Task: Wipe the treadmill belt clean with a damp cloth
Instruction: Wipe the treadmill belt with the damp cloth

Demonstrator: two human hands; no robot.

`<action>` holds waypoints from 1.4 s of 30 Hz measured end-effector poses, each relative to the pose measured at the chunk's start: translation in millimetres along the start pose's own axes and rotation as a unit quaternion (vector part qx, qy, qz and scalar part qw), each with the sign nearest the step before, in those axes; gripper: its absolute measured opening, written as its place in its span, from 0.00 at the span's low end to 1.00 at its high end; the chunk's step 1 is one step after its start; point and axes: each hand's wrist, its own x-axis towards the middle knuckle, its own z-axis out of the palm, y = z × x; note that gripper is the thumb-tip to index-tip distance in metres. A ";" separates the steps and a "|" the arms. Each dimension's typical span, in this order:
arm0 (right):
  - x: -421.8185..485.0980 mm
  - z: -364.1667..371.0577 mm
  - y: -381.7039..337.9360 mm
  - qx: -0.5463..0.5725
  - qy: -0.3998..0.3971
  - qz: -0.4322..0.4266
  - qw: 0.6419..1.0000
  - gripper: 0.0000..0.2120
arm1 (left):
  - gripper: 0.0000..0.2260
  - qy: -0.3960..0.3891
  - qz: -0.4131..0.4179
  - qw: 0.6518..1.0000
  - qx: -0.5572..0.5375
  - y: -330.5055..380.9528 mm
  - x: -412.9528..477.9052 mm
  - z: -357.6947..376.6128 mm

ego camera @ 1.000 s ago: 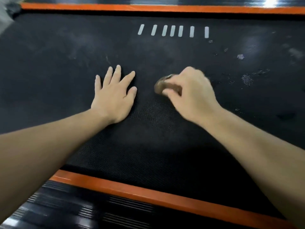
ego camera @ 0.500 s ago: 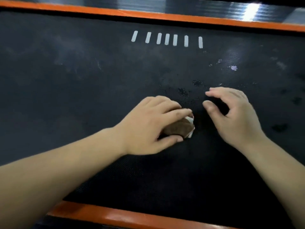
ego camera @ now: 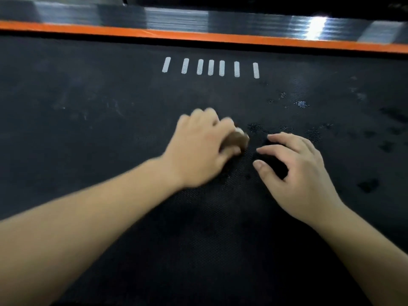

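The cloth (ego camera: 237,139), a small brownish wad with a paler edge showing at its top, lies pressed on the treadmill belt (ego camera: 88,142) near the middle of the view, just left of the right hand. The left hand (ego camera: 198,149) grips it, fingers curled over the top and thumb tucked below, and both the hand and the wad are smeared by motion blur. The right hand (ego camera: 295,171) sits just beside the cloth without touching it, palm down, fingers loosely bent and spread and holding nothing (whether its fingertips rest on the belt or hover above it cannot be told). The belt itself is black with a fine mesh-like texture; it carries faint greyish smudges on its left part and scattered dark wet-looking patches (ego camera: 368,185) on its right part, some of them close to the right hand's fingertips. Farther away, a row of seven short white dashes (ego camera: 210,67) is printed on the belt. Beyond them an orange strip (ego camera: 198,37) borders the belt's far edge, and behind that runs a ribbed side rail (ego camera: 176,17) catching a bright glare at the right.
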 end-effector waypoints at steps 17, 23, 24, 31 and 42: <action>30.0 -1.9 5.7 -0.112 -0.140 -0.028 0.983 0.32 | 0.18 -0.020 0.010 1.000 0.018 -42.9 76.0 19.0; 31.1 -1.6 -0.4 -0.167 -0.170 0.010 0.971 0.36 | 0.17 -0.018 -0.189 0.982 0.019 -68.3 155.1 33.9; 32.0 -2.2 -1.2 -0.170 -0.174 0.017 0.970 0.36 | 0.16 -0.006 -0.182 0.983 0.008 -62.2 148.6 35.2; 33.2 1.5 -3.5 -0.169 -0.161 0.040 0.972 0.38 | 0.19 -0.005 -0.132 0.986 0.107 -46.8 143.7 36.9; 32.7 -0.2 -1.2 -0.145 -0.155 0.031 0.977 0.37 | 0.16 0.004 -0.033 0.999 -0.006 -16.8 130.1 45.8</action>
